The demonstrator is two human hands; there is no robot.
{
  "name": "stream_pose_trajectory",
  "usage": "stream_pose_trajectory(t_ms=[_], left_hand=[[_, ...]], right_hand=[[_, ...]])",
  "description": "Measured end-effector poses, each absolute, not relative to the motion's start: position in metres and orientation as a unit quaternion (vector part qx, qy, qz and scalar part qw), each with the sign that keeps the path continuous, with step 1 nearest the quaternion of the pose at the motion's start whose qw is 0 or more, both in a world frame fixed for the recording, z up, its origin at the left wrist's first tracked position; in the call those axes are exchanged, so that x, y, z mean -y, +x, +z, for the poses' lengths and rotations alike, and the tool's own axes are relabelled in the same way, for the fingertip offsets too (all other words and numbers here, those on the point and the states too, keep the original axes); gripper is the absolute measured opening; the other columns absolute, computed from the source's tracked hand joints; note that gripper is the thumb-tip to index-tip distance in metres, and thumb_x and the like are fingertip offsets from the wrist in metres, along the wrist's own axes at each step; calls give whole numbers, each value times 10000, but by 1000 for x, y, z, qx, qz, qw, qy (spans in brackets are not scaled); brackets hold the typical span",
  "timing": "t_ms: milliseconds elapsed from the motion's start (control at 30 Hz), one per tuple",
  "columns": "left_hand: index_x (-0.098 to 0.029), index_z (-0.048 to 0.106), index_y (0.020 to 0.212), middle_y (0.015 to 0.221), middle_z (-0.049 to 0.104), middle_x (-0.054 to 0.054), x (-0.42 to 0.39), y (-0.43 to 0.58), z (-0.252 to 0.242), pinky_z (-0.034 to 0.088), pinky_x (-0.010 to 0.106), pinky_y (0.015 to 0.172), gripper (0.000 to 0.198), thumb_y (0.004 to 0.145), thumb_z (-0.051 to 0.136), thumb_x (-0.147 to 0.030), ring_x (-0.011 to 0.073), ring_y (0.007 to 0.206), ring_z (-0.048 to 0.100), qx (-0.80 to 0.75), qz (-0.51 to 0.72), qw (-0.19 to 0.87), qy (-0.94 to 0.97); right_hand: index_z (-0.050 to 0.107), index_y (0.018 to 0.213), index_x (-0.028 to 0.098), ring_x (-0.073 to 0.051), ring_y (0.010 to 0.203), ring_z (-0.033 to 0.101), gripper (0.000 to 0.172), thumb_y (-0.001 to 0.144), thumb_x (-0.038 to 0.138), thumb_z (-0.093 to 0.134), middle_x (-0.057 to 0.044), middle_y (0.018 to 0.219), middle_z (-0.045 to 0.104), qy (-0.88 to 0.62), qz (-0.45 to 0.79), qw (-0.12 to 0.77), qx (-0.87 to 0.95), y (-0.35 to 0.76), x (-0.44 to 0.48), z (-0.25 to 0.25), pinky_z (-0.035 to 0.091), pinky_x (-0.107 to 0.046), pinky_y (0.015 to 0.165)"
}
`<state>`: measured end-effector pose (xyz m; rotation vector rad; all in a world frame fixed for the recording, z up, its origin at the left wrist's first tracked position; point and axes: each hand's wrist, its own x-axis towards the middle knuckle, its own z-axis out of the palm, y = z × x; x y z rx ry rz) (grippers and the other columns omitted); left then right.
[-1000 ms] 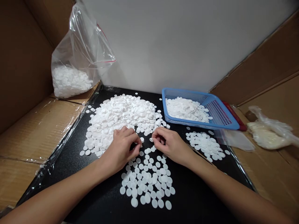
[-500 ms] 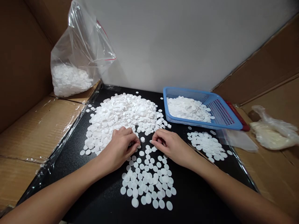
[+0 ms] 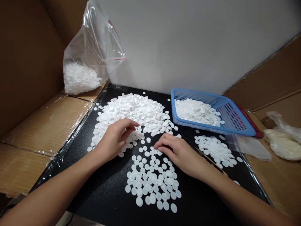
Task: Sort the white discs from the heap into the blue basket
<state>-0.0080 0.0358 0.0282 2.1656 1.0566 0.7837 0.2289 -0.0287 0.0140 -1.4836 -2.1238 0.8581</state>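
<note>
Small flat white discs lie all over the black tabletop. My left hand hovers at the near edge of the big heap of discs. Its fingers reach to the right with a gap to the thumb, and I see nothing held. Fingertips of my right hand rest on a few discs between the heap and the nearer spread, the thumb standing apart from them. That nearer spread of discs is mostly one layer, some overlapping.
A blue mesh basket holds more discs at the back right. Before it lies a smaller group of discs, beside a thin tool partly under my right forearm. Clear bags stand on cardboard at both sides.
My left hand has lifted away to the left and opened. My right hand's fingers have come down on the discs, thumb apart. The whole view has shifted slightly.
</note>
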Motion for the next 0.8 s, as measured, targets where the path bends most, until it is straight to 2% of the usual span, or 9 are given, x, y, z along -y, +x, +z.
stream_pose_trajectory(t_ms=[100,167,267,333,433,567,667,800], left_hand=[[-189,626,960,907,695,18,-36,-12,29,496,288,737,121,909,543,-118,162,862,649,-392,298,360,792],[-190,621,918,900,680,7,-33,-11,28,487,283,734,133,887,556,-78,154,846,635,-377,269,364,808],[-199,628,894,883,638,-3,-26,-7,22,431,323,768,119,860,631,-85,170,844,586,-338,187,287,877],[-201,634,901,884,616,1,-22,-5,17,376,349,783,126,829,710,-131,194,864,550,-331,142,215,908],[-195,632,932,891,604,12,-21,-2,11,318,343,765,180,807,761,-196,213,876,508,-357,124,156,913],[-196,647,943,866,595,13,-23,-1,6,270,333,753,81,875,691,-201,206,859,472,-360,136,118,915],[-190,655,928,856,593,18,-24,2,4,247,336,744,49,898,648,-152,203,843,453,-346,143,83,924],[-163,640,859,850,595,25,-24,7,2,232,345,739,40,891,662,-158,204,827,446,-334,154,56,928]], right_hand=[[667,905,234,-180,814,655,185,951,155,506,-32,924,677,-528,341,188,755,228,29,20,528,-310,686],[651,915,225,-182,792,650,139,936,151,536,-32,912,680,-540,323,193,753,228,26,20,521,-306,660],[634,950,208,-181,758,634,78,912,158,589,-38,888,656,-544,268,217,765,224,19,15,513,-305,643],[631,994,201,-183,775,635,97,909,162,603,-48,918,643,-528,240,231,781,219,14,9,522,-311,672],[636,981,196,-185,807,640,90,924,155,580,-60,943,638,-497,212,248,804,213,10,2,530,-315,714],[637,878,186,-166,763,623,127,935,137,535,-47,856,639,-483,214,272,805,211,12,0,513,-286,684],[620,816,190,-146,679,590,139,910,128,538,-27,792,629,-497,225,276,791,214,14,2,472,-259,603],[568,706,203,-125,561,519,168,856,127,555,17,653,579,-565,261,242,745,217,12,8,394,-241,513]])
